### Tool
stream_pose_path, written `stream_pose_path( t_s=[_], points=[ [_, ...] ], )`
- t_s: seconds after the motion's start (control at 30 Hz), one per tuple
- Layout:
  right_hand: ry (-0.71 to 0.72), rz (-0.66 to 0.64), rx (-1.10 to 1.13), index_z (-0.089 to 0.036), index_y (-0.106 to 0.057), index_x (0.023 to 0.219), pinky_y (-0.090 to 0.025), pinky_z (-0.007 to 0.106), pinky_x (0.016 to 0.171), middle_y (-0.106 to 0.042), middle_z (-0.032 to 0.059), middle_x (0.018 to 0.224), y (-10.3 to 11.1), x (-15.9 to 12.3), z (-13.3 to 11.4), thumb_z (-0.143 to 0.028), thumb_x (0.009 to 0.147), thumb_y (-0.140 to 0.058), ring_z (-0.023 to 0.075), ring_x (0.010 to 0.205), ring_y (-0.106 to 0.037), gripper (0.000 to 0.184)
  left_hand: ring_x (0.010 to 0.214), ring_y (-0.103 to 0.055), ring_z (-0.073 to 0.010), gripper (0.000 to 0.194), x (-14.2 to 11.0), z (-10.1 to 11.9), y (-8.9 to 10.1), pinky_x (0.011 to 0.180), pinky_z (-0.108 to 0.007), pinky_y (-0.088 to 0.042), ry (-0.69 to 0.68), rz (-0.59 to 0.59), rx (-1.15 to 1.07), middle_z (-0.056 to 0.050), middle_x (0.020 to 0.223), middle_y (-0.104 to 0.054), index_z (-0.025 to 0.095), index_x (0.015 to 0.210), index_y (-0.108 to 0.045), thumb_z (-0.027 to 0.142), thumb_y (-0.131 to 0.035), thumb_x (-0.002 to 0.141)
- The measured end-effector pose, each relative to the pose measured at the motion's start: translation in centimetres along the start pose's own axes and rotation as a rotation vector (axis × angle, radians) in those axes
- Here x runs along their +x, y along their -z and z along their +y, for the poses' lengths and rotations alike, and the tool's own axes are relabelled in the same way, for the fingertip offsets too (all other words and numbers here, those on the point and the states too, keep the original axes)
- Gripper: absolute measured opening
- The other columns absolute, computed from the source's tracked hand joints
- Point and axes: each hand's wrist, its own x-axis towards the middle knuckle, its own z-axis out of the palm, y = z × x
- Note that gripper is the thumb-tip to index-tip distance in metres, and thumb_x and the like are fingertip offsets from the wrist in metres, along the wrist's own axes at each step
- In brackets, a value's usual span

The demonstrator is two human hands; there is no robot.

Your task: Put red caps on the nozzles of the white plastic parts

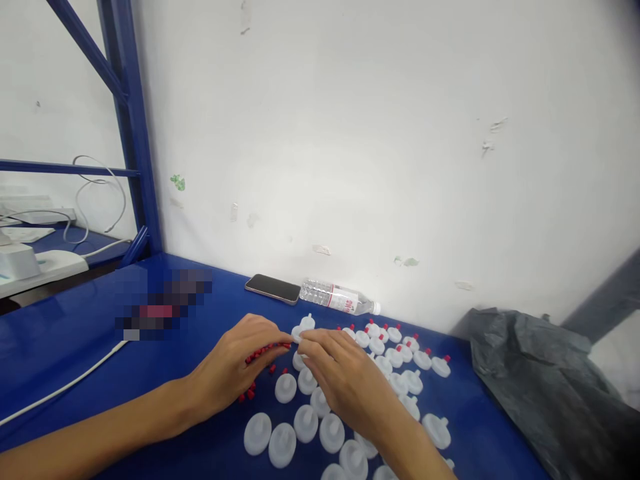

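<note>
A blue tabletop (175, 360) spans the lower frame, a dark plastic bag (530, 373) at lower right. Lower centre, the right hand (345, 373) and left hand (233, 360) curl, fingertips nearly meeting; I cannot tell what either grips. Beyond: water bottle (343, 298), smartphone (273, 289). White nozzled discs (283, 445) surround the right hand; red caps (251, 392) show between left thumb and fingers.

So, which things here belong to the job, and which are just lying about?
Job:
small red caps
round whitish plastic pieces with spouts

Lying about:
flat black-screened phone
clear plastic bottle
crumpled dark plastic bag
thin white cable
</note>
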Motion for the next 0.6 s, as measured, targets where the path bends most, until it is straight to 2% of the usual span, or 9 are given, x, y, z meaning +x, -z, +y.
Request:
stream_pose_path(
  t_s=[0.2, 0.37, 0.6],
  points=[
    [0.033, 0.021, 0.0, -0.021, -0.056, 0.112, -0.048, 0.037, 0.096, -0.067, 0.0042, 0.116, -0.26, 0.12, -0.16, -0.004, 0.087, -0.048, 0.0196, 0.108, -0.061, 0.031, 0.079, -0.07, -0.0147, 0.02, -0.26, -0.66, -0.06, 0.075, -0.029, -0.057, 0.0, -0.026, -0.019, 0.007, 0.087, -0.08, 0.038, 0.107, -0.066, 0.034, -0.064, 0.087],
    [0.072, 0.017, -0.026, -0.022, -0.054, 0.111, -0.048, 0.036, 0.093, -0.069, 0.0032, 0.111, -0.27, 0.32, -0.5, -0.006, 0.087, -0.052, 0.0198, 0.103, -0.062, 0.029, 0.078, -0.069, -0.0118, 0.02, -0.33, -0.59, -0.06, 0.076, -0.026, -0.056, -0.04, -0.058, -0.05, 0.008, 0.089, -0.079, 0.035, 0.108, -0.066, 0.03, -0.064, 0.088],
    [0.077, 0.007, -0.05, -0.02, -0.052, 0.11, -0.048, 0.037, 0.09, -0.068, 0.0035, 0.109, 0.01, 0.5, -0.55, -0.007, 0.087, -0.054, 0.0209, 0.1, -0.061, 0.026, 0.077, -0.069, -0.0103, 0.017, -0.03, 0.11, 0.33, 0.072, -0.022, -0.058, 0.05, -0.033, -0.108, 0.009, 0.084, -0.078, 0.034, 0.104, -0.07, 0.032, -0.062, 0.089]
  ],
)
